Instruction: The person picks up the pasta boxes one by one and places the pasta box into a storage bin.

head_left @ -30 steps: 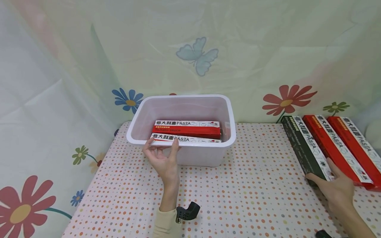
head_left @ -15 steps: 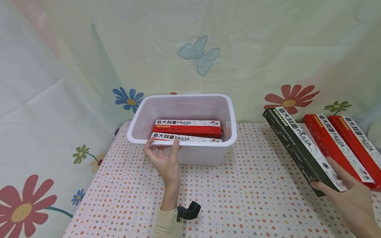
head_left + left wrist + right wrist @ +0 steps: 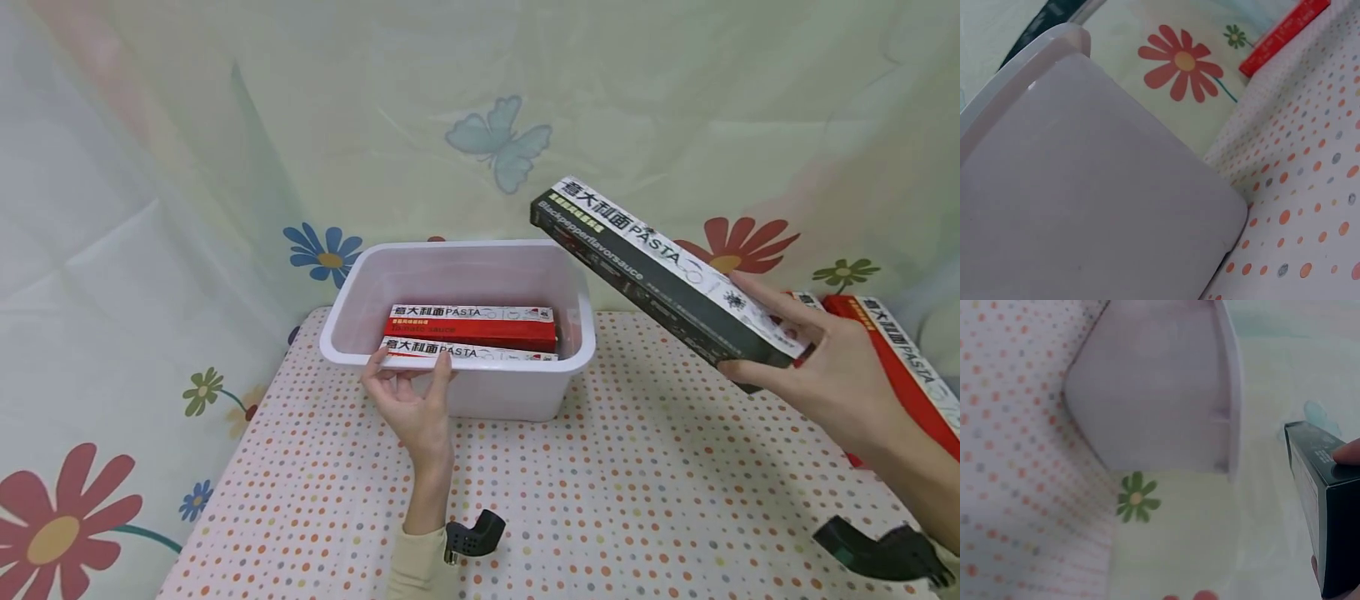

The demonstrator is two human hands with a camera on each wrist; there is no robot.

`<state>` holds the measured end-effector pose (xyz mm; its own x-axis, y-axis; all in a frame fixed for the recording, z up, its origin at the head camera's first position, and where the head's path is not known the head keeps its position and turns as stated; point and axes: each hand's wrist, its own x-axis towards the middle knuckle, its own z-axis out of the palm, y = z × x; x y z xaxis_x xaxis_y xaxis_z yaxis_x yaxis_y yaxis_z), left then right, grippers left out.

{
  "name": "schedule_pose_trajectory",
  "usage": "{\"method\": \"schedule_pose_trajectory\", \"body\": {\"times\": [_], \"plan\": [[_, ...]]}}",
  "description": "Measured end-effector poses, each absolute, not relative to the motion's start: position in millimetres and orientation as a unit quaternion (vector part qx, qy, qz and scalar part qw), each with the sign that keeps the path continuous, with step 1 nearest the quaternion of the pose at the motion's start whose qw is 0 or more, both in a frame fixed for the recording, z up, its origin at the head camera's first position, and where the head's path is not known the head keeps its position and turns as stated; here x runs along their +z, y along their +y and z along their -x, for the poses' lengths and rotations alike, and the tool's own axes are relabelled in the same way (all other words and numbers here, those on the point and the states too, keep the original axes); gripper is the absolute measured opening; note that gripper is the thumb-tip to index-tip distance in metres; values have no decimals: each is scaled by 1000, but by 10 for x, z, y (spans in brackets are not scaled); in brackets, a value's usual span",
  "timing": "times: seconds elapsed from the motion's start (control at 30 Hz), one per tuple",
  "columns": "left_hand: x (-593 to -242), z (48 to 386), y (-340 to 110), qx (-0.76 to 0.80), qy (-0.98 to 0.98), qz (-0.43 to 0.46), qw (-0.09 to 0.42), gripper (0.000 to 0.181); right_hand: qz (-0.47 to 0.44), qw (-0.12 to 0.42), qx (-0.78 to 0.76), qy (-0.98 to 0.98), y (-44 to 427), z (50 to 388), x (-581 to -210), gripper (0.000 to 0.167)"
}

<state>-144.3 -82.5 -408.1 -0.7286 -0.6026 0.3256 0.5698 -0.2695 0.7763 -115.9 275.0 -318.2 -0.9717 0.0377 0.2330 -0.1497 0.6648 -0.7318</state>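
Gripping a black pasta box (image 3: 652,275) by its lower right end, the right hand (image 3: 840,367) has thumb and fingers on opposite sides of it; holding it there probably serves to leave most of its length free of the fingers. The box is held up off the table (image 3: 615,492) at a slant, its far end raised and, in the head view, overlapping the far right corner of the white bin (image 3: 510,396). The right wrist view shows box and bin apart. The left hand (image 3: 412,417) grips the bin's near rim, likely to keep it from sliding.

Inside the bin, two more boxes lie side by side along its length: a rear box (image 3: 472,329) showing its red side and a front box (image 3: 502,352) partly hidden by the rim. That alignment seems meant to save room. The raised rim stands between the black box and the inside, while the slant does not match the row.

At the right of the table lies a red box (image 3: 918,358); another beside it is mostly hidden behind the right hand. A flowered backdrop (image 3: 675,108) hangs just behind the bin.
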Motion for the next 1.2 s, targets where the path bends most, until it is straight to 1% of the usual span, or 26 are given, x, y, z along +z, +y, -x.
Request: {"method": "schedule_pose_trajectory", "body": {"times": [0.1,0.23,0.4,0.67,0.93,1.03,1.2], "plan": [[-4086,1439,-830,-795,-483,-16,368,76,-83,102,415,-900,2612,1387,-2980,90],[-4098,1447,-830,-794,-483,-16,368,75,-133,72,407,-901,2385,1655,-2752,88],[-4103,1450,-816,-796,-478,-14,371,75,-186,28,411,-892,2096,1915,-2596,86],[-4099,1428,-790,-798,-472,-11,373,74,-229,-52,413,-880,1822,2121,-2503,81],[-4082,1426,-791,-790,-482,-15,380,76,-281,-73,362,-886,1664,2271,-2461,75],[-4082,1427,-793,-791,-479,-18,381,76,-300,-75,331,-892,1610,2331,-2511,74],[-4084,1419,-794,-794,-475,-16,379,77,-330,-96,314,-885,1512,2415,-2642,77]]}}
